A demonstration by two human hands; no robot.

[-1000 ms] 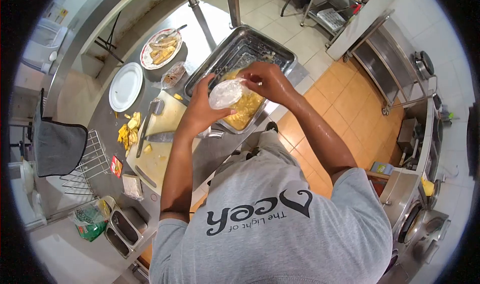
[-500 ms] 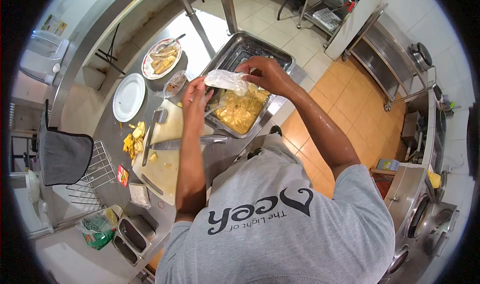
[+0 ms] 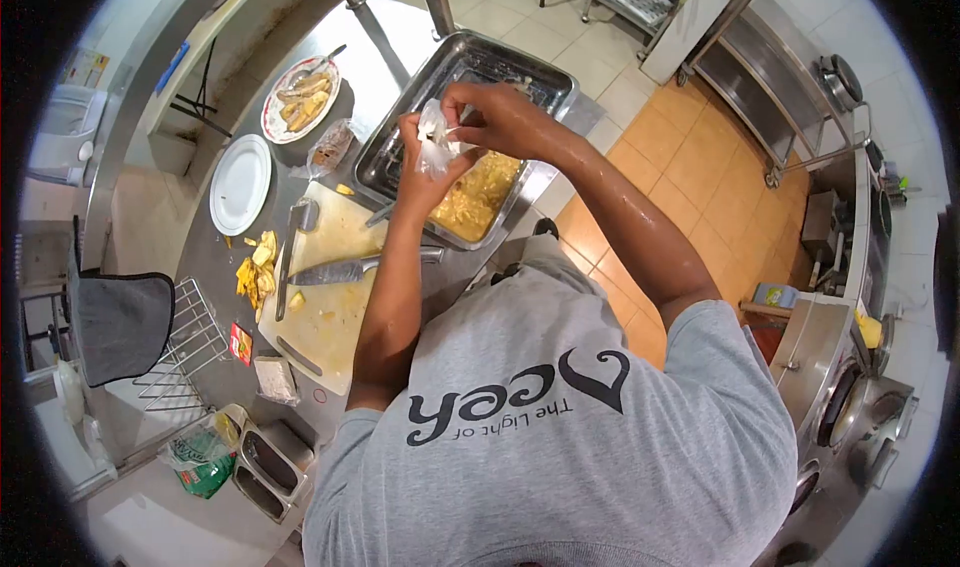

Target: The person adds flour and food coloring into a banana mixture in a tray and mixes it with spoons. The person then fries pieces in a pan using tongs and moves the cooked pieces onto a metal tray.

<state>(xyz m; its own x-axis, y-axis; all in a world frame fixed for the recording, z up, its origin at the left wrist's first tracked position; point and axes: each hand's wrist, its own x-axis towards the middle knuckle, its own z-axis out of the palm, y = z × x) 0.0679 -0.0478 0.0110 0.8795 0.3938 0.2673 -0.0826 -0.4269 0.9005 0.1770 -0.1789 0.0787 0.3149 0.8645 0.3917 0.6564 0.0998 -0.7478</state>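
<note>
Above a deep metal pan (image 3: 567, 97), both of my hands are on a small clear plastic bag (image 3: 432, 152) with something whitish in it. My left hand (image 3: 428, 189) is wrapped round the lower part of the bag. The fingers of my right hand (image 3: 490, 119) are closed in a pinch at its upper edge. Lumpy yellow mash (image 3: 478, 202) fills the near part of the pan beneath my hands, and a utensil handle leans over the pan's left rim. Whether the bag is open, I cannot make out.
Left of the pan, a cutting board (image 3: 330, 317) carries a large knife (image 3: 335, 270). Yellow peels (image 3: 257, 267) lie beside it. Farther back are a white plate (image 3: 240, 184), a patterned plate (image 3: 270, 117) with food and a fork, and a bag of brown stuff (image 3: 331, 147).
The bag has gone from lying stretched sideways between my hands to being upright and bunched in my left hand. My right hand has moved left, closer to my left. The view has shifted slightly.
</note>
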